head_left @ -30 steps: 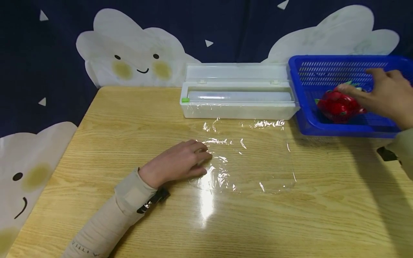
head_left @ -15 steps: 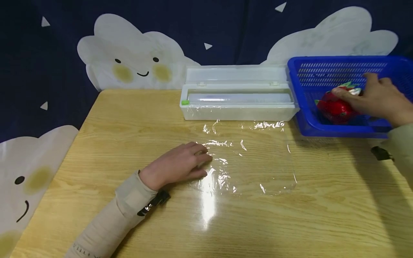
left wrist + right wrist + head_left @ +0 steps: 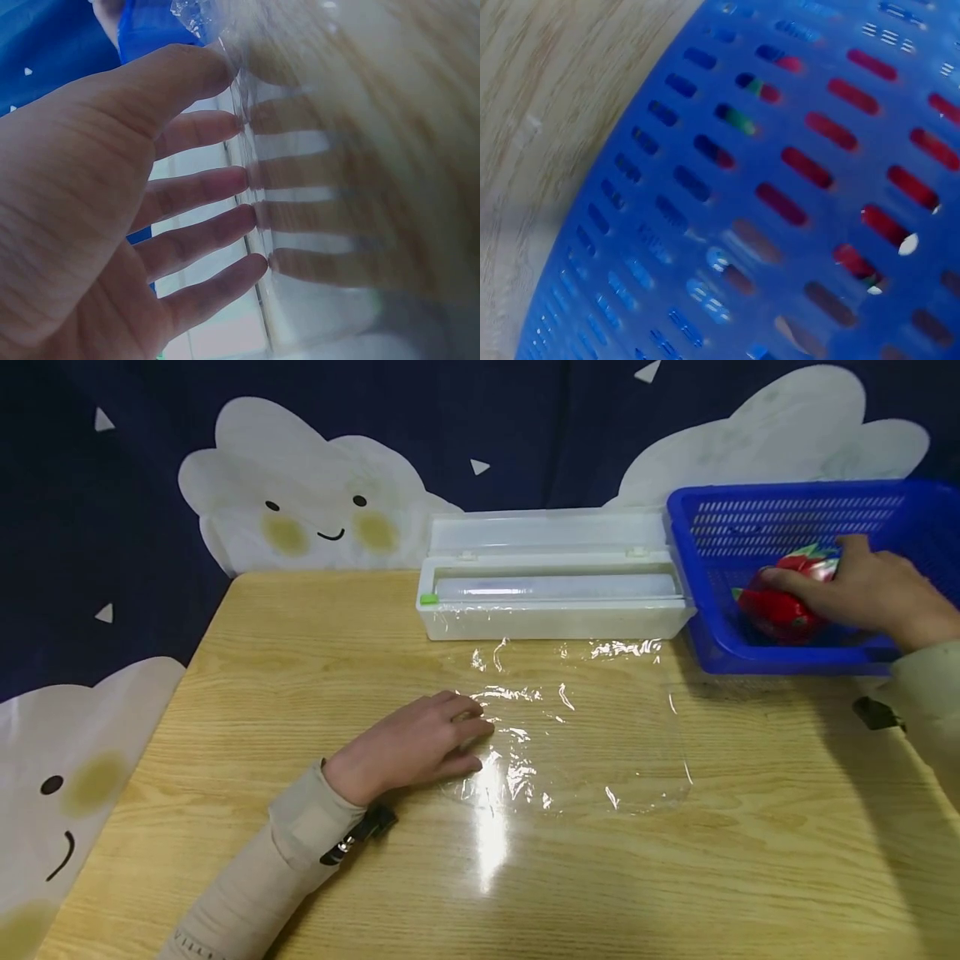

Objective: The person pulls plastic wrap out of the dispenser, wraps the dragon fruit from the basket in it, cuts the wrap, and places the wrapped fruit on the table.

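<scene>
Left hand [image 3: 408,745] lies flat on the wooden surface [image 3: 315,635], nearest to the person, with its fingers [image 3: 196,189] straight and spread. The fingertips press the left edge of a sheet of clear cling film [image 3: 577,727], which is spread out on the surface in front of the person. The sheet looks already cut free and mostly flat, with some wrinkles at its left and far edges.

Behind the sheet stands the white film dispenser box [image 3: 555,606], its lid open and the roll visible inside. The far edge of the sheet lies just beside the front of the box.

Farther to the right, the blue plastic basket [image 3: 720,527] sits beside the dispenser. Right hand [image 3: 862,593] is inside it, with the fingers curled over a red dragon fruit [image 3: 776,610]. The fruit seems to rest on the basket floor and not to be lifted yet, but the right wrist view shows only the slotted blue wall with red behind it, so I cannot be sure about this.

As I judge it, the preparing part is done: the film is pulled out, laid down and held. What is left is to bring the fruit out of the basket, put it on the sheet and wrap it.
</scene>
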Tool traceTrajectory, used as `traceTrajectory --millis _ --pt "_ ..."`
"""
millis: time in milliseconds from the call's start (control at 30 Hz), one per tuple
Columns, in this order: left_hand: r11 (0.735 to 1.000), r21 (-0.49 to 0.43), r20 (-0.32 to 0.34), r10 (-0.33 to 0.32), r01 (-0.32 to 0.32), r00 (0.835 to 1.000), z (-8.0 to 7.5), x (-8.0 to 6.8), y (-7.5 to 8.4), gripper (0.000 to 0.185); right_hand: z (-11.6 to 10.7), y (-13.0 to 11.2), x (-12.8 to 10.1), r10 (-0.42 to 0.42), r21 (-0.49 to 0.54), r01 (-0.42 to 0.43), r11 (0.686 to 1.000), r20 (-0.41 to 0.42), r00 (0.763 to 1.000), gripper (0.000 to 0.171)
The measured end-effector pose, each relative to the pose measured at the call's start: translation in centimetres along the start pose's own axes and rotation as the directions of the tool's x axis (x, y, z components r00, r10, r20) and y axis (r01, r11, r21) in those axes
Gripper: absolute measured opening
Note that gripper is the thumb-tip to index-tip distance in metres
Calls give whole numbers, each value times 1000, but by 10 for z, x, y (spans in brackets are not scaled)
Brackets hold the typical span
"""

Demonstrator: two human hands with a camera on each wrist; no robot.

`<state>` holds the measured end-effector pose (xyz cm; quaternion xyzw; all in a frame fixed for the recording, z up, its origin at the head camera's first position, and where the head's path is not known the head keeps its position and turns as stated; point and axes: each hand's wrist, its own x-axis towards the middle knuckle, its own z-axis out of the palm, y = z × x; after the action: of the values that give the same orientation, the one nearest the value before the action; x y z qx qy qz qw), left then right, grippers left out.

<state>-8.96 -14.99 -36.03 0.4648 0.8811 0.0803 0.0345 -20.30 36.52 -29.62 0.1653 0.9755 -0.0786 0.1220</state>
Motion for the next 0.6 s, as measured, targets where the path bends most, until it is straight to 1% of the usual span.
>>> traceTrajectory --millis 200,433,600 --pt "1000 10 12 0 0 1000 1 1 0 43 2 3 -4 33 10 -33 999 24 999 130" --pt "1000 14 2 5 -6 1000 1 0 0 43 -1 5 -1 -49 -6 49 999 18 999 121" --pt "1000 6 -13 4 -4 1000 1 0 1 42 -4 5 0 -58 -5 58 998 45 997 116"
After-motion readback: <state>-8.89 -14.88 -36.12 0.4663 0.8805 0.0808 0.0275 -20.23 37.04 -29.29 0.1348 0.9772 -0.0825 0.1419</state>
